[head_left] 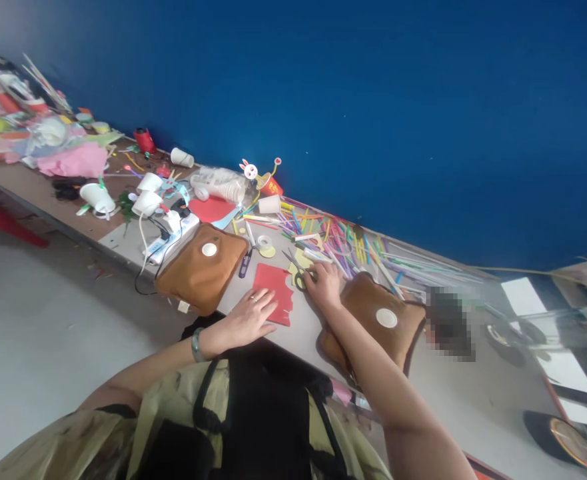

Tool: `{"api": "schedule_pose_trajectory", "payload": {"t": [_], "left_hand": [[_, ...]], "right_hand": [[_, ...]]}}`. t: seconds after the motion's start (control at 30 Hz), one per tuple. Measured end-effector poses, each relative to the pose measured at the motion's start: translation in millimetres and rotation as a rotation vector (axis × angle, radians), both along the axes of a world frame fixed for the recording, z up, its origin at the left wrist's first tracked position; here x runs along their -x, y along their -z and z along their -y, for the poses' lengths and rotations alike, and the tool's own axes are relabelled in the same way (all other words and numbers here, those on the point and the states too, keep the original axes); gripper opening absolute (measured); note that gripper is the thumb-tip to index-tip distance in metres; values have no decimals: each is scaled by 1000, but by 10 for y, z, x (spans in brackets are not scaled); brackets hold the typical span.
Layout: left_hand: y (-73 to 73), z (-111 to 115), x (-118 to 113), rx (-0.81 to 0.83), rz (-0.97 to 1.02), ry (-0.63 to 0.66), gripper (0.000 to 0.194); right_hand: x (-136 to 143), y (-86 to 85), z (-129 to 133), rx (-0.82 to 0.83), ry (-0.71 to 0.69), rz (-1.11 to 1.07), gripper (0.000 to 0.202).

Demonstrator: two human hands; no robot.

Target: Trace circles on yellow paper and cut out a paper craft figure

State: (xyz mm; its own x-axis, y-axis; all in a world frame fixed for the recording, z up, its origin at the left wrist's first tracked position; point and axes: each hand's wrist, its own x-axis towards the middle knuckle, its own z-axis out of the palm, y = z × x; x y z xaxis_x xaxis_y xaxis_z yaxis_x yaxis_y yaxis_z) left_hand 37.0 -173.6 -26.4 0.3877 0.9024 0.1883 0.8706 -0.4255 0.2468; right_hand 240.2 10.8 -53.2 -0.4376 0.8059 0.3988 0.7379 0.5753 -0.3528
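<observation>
Head view. Work table against a blue wall. Red paper lies flat near the table's front edge, between two brown cushions, left and right; its right side is cut ragged. Left hand released, fingers spread on the paper's front-left part. Right hand just beyond the ragged side, fingers bent at the scissors' handles; whether they grip, cannot tell. Scissors lie just left of those fingers, long axis slanting, tips toward the table's back edge and its left end, over yellow paper scraps. Right hand is the nearer to them. Loose straws along the back edge.
</observation>
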Motion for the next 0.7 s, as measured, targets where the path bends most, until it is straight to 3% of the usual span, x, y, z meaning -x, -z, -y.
{"api": "schedule_pose_trajectory", "payload": {"t": [0.23, 0.37, 0.53, 0.7], "left_hand": [[49, -16, 46, 31, -55, 110, 86], [149, -41, 87, 42, -74, 164, 106], [248, -76, 102, 27, -111, 176, 101], [221, -89, 93, 23, -102, 172, 90]], "right_hand": [[13, -65, 71, -82, -30, 15, 21], [21, -122, 109, -60, -53, 22, 23], [15, -254, 123, 8, -179, 48, 22], [12, -381, 101, 10, -328, 152, 24]]}}
